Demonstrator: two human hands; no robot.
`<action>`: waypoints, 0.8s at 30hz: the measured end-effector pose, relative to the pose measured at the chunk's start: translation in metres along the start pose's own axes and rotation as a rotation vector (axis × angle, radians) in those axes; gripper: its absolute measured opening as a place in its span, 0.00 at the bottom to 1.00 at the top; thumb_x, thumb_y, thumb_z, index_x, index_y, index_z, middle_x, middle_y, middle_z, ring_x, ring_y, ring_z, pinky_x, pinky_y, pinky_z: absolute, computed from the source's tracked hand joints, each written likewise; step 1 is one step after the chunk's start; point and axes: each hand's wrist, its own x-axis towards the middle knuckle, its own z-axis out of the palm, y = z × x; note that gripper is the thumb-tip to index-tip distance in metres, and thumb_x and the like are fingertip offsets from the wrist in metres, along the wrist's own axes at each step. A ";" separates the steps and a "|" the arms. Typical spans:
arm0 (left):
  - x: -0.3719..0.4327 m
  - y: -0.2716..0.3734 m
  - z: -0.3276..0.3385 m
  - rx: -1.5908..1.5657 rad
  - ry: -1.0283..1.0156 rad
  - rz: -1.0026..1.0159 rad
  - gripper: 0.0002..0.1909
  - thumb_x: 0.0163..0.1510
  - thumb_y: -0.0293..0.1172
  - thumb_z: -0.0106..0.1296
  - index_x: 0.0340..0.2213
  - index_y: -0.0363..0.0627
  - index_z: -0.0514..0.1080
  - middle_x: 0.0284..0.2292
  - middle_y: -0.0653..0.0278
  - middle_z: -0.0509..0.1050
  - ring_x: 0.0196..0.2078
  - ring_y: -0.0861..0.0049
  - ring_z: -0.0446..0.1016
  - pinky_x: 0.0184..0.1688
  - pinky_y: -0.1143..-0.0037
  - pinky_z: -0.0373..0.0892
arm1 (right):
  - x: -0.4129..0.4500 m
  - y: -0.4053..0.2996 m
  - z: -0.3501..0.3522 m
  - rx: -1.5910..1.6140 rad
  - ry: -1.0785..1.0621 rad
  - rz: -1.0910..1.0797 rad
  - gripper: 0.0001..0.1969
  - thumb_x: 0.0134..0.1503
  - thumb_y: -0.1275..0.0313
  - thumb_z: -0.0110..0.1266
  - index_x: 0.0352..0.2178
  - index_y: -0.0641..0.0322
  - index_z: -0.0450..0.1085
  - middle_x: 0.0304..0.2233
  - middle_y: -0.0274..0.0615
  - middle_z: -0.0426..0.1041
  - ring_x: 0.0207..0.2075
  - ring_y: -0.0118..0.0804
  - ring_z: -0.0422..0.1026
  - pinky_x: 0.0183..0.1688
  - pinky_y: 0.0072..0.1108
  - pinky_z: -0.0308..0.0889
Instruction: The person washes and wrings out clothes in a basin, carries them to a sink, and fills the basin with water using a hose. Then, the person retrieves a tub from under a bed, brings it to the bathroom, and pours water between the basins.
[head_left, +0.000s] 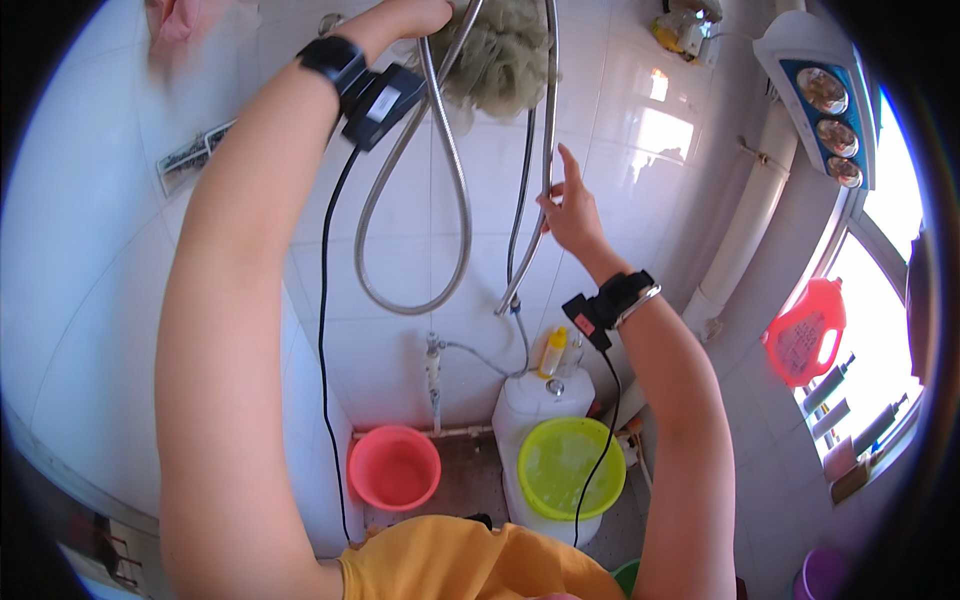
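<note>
A flexible metal shower hose hangs in a loop before the tiled wall. My right hand has its thumb and some fingers around the hose's right-hand run, its index finger pointing up. Below that hand, the hose curves down left to an end beside a thin dark supply tube. My left hand is raised to the top edge, where the hose passes up against it; its fingers are partly cut off, so its grip is unclear. A greenish mesh bath puff hangs between the hose runs.
Below stand a toilet with a lime-green basin of water on it, and a red basin. A yellow bottle tops the tank. At right are a pipe, heat-lamp unit and red jug by the window.
</note>
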 end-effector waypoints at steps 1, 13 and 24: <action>-0.021 0.002 0.011 -0.005 0.088 0.023 0.39 0.41 0.26 0.50 0.52 0.39 0.43 0.49 0.43 0.55 0.53 0.54 0.55 0.53 0.65 0.55 | 0.003 0.009 -0.001 0.024 0.015 0.009 0.35 0.47 0.82 0.47 0.54 0.52 0.41 0.27 0.48 0.68 0.16 0.37 0.70 0.20 0.24 0.67; -0.405 0.192 -0.025 -0.808 -0.580 -0.810 0.29 0.49 0.31 0.49 0.50 0.37 0.53 0.50 0.55 0.59 0.53 0.69 0.57 0.53 0.72 0.55 | -0.035 0.071 0.014 0.328 -0.242 0.282 0.37 0.49 0.75 0.51 0.55 0.60 0.39 0.36 0.49 0.69 0.21 0.33 0.72 0.21 0.17 0.67; -0.651 0.290 -0.230 -0.911 -0.554 -1.919 0.21 0.50 0.36 0.48 0.46 0.48 0.61 0.42 0.64 0.66 0.39 0.77 0.67 0.41 0.78 0.64 | -0.288 0.351 0.011 -0.494 -0.663 0.122 0.23 0.49 0.76 0.43 0.48 0.68 0.55 0.45 0.57 0.61 0.49 0.49 0.58 0.52 0.29 0.53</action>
